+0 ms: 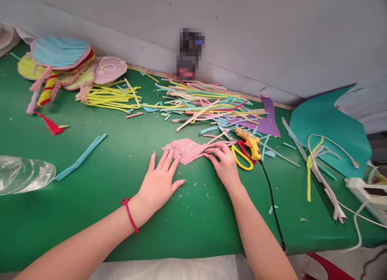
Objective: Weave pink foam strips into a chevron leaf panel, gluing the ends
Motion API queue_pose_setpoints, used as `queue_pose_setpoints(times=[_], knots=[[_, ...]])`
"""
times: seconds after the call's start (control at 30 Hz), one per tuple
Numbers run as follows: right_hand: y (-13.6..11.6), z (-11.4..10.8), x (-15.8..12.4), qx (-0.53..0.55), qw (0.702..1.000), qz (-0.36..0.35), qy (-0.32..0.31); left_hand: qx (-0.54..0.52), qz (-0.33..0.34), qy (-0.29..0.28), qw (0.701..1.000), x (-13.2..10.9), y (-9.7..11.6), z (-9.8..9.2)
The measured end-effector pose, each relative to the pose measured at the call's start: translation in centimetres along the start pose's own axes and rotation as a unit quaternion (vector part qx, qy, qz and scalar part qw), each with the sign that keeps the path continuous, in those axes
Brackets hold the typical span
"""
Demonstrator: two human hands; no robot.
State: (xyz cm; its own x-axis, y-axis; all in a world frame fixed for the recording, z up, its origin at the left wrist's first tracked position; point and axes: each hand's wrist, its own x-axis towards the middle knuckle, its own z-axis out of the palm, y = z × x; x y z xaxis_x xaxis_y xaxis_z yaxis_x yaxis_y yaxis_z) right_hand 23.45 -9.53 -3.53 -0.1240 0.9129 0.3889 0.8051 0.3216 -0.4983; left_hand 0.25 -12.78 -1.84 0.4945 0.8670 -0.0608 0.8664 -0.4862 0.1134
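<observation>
A pink panel of pipe cleaners (pixel 186 150), laid side by side in a V pattern, lies flat on the green table (pixel 127 207). My left hand (pixel 160 181) rests with fingers spread, its fingertips pressing on the panel's left part. At the panel's right end, my right hand (pixel 223 161) pinches a pink pipe cleaner (pixel 208 151) between thumb and fingers. Loose pink ends fan out past that hand. Just beyond it lie scissors with yellow and red handles (pixel 242 159) and a yellow glue gun (pixel 249 142).
Loose coloured pipe cleaners (pixel 205 100) are heaped along the wall. Finished fans (pixel 60 54) pile up at back left, and a clear bottle (pixel 26 175) lies at left. The glue gun's black cord (pixel 272 195) runs over the front edge. A power strip (pixel 363 193) sits at right.
</observation>
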Motion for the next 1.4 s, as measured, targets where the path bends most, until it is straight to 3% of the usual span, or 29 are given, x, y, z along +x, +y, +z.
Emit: queue_pose_setpoints(times=[0.27, 0.63, 0.83, 1.0, 1.4], knots=[[-0.1, 0.5, 0.2, 0.062, 0.998, -0.003, 0.023, 0.004, 0.001, 0.006, 1.000, 0.0, 0.0, 0.0], [-0.3, -0.1, 0.1, 0.060, 0.998, -0.015, 0.007, -0.007, 0.005, 0.009, 1.000, 0.1, -0.1, -0.1], [0.1, -0.1, 0.1, 0.087, 0.995, -0.029, -0.033, -0.006, 0.005, 0.007, 1.000, 0.1, -0.1, -0.2], [1.1, -0.3, 0.2, 0.056, 0.996, -0.036, -0.059, -0.005, 0.004, 0.011, 1.000, 0.1, -0.1, -0.1], [1.1, 0.3, 0.7, 0.016, 0.998, -0.050, -0.025, -0.003, 0.007, 0.011, 1.000, 0.1, -0.1, 0.1]])
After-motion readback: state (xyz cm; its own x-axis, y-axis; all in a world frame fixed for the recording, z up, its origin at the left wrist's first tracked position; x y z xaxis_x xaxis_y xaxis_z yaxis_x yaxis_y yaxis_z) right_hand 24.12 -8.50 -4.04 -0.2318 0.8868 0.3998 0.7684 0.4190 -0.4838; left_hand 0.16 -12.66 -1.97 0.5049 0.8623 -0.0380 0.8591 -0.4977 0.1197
